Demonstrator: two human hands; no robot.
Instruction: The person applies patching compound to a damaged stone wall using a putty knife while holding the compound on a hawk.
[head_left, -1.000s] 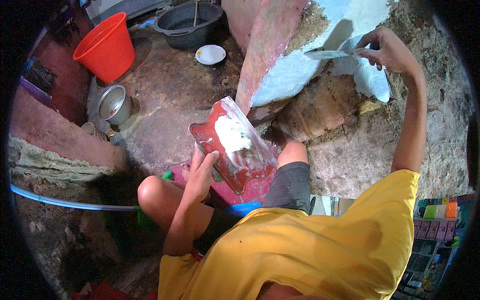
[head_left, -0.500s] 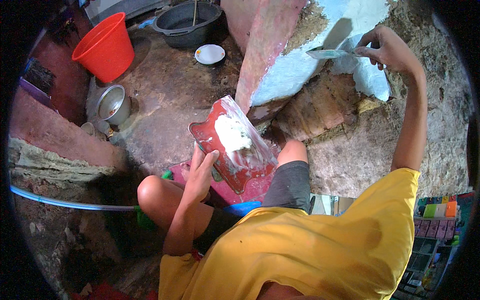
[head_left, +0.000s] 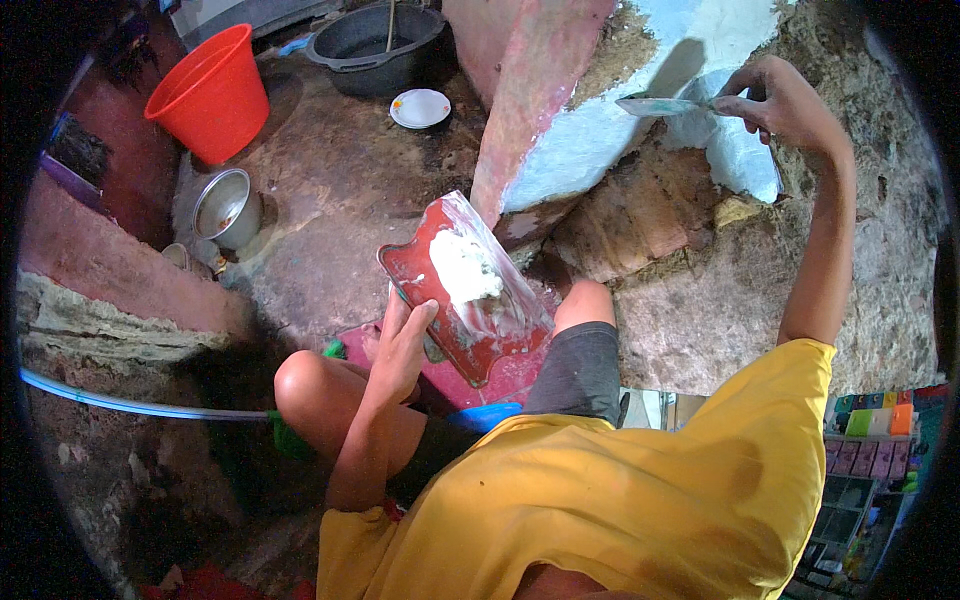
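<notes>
My left hand [head_left: 402,345] grips the edge of a red board [head_left: 415,262], thumb on top and fingers underneath. A mound of white putty [head_left: 465,268] sits on the board, with thin smears spread toward its far right edge. Up at the right, my right hand [head_left: 775,105] is closed round the handle of a putty knife [head_left: 660,106]. The blade points left, just in front of a wall patch coated in pale blue-white [head_left: 570,150]; whether it touches the surface I cannot tell. Below the blade the wall base [head_left: 630,215] is bare and brown.
A red bucket [head_left: 215,100], a dark basin [head_left: 375,60] with a stick in it, a white plate [head_left: 420,108] and a metal pot [head_left: 228,208] stand on the stained floor ahead. A pale blue hose [head_left: 150,408] crosses at the left. Rough wall [head_left: 760,290] lies at the right.
My right hand and the putty knife have shifted very slightly to the right. My left hand and the board have stayed in place.
</notes>
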